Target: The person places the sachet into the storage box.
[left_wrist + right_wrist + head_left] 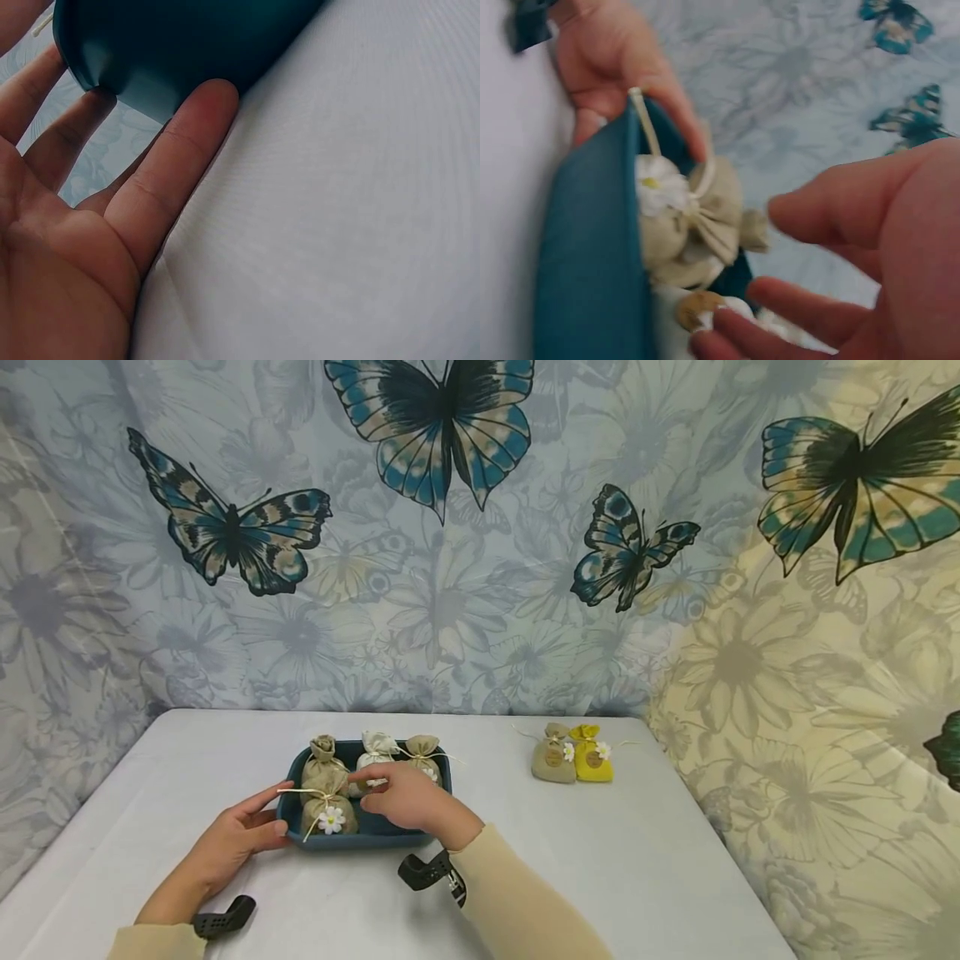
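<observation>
My left hand (228,843) rests against the left end of a dark blue rectangular bin (375,842). Its straight fingers and thumb touch the bin's wall (142,52), and nothing shows in the palm. Over the bin, my right hand (408,797) has thumb and fingers apart, with no object between them in the right wrist view. Nearest to it lie small tied pouches: a beige one with a white flower (330,818), another beige one (322,768) behind it, a white one (375,752), and a tan one (423,752) at the right.
On the white table (600,877), a beige pouch (553,764) and a yellow pouch (595,767) stand side by side right of the bin, each with a white flower. A butterfly-print cloth (450,635) hangs behind the table.
</observation>
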The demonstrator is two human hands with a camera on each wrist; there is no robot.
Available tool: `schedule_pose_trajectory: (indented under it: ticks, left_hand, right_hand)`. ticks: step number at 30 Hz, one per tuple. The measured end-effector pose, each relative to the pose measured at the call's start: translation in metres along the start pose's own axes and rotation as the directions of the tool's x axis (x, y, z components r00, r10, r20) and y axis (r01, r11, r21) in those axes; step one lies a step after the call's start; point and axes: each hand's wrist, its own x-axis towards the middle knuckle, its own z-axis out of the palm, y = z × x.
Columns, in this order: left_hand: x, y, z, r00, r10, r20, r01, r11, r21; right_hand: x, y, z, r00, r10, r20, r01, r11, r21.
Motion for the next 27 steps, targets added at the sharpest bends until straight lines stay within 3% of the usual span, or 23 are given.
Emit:
schedule_pose_trajectory:
  ticks: [3, 6, 9, 12, 15, 19, 24, 27]
  left_hand:
    - [0.000, 0.000, 0.001, 1.000, -0.003, 0.001, 0.003, 1.000, -0.002]
    - [-0.001, 0.000, 0.000, 1.000, -0.004, -0.003, 0.004, 1.000, 0.002]
    - [-0.002, 0.000, 0.001, 1.000, 0.001, -0.003, -0.001, 1.000, 0.003]
    - [-0.002, 0.000, 0.001, 1.000, 0.008, -0.004, -0.008, 1.000, 0.003]
    - [-0.002, -0.002, 0.001, 1.000, 0.016, -0.010, -0.016, 1.000, 0.000]
    - [-0.002, -0.004, 0.001, 1.000, 0.025, -0.010, -0.025, 1.000, -0.016]
    - [-0.001, -0.005, 0.001, 0.999, 0.033, -0.003, -0.033, 0.999, -0.027]
    - [-0.001, -0.004, 0.001, 0.999, 0.037, 0.000, -0.037, 0.999, -0.025]
  right_hand:
    - [-0.011, 0.006, -0.013, 0.997, -0.031, -0.070, 0.041, 0.988, 0.147]
    - [-0.022, 0.010, -0.031, 0.983, -0.079, -0.166, 0.115, 0.970, 0.216]
    - [-0.033, 0.018, -0.053, 0.952, -0.102, -0.289, 0.178, 0.952, 0.249]
    - [-0.046, 0.032, -0.076, 0.915, -0.068, -0.398, 0.193, 0.939, 0.284]
    - [-0.060, 0.053, -0.100, 0.885, 0.005, -0.466, 0.167, 0.930, 0.327]
    - [-0.083, 0.087, -0.130, 0.877, 0.111, -0.468, 0.095, 0.914, 0.395]
    - [-0.115, 0.126, -0.163, 0.865, 0.168, -0.473, 0.026, 0.926, 0.377]
    - [-0.132, 0.143, -0.178, 0.837, 0.197, -0.510, -0.006, 0.936, 0.352]
